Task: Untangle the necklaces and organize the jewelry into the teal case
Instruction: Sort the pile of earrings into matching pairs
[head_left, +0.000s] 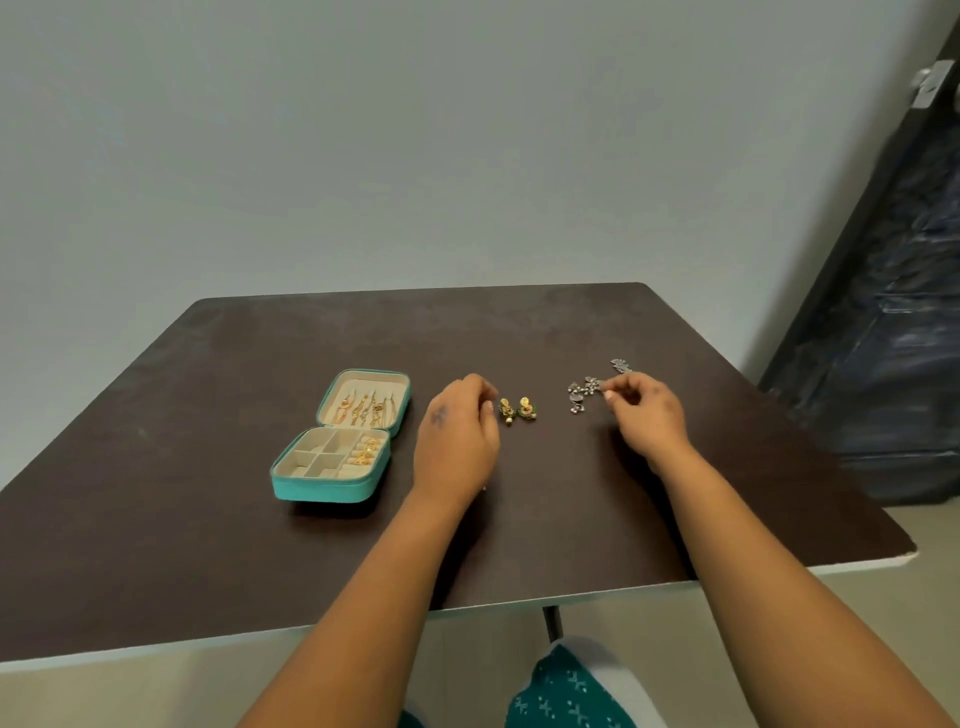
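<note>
The teal case (323, 488) lies open at the left of the dark table (208, 545). Gold necklaces (366, 409) hang in its lid and gold pieces (368, 450) fill its right compartments. Two gold and green earrings (517, 410) lie at the table's middle. My left hand (458, 431) hovers just left of them with curled fingers, and I cannot see anything in it. A cluster of silver jewelry (584, 393) lies further right. My right hand (640, 413) pinches the cluster's right end with thumb and fingertips.
A grey wall stands behind the table. A dark door (893, 312) with a metal handle is at the right. The table's front edge (363, 623) runs close to my lap, where teal patterned cloth (566, 696) shows.
</note>
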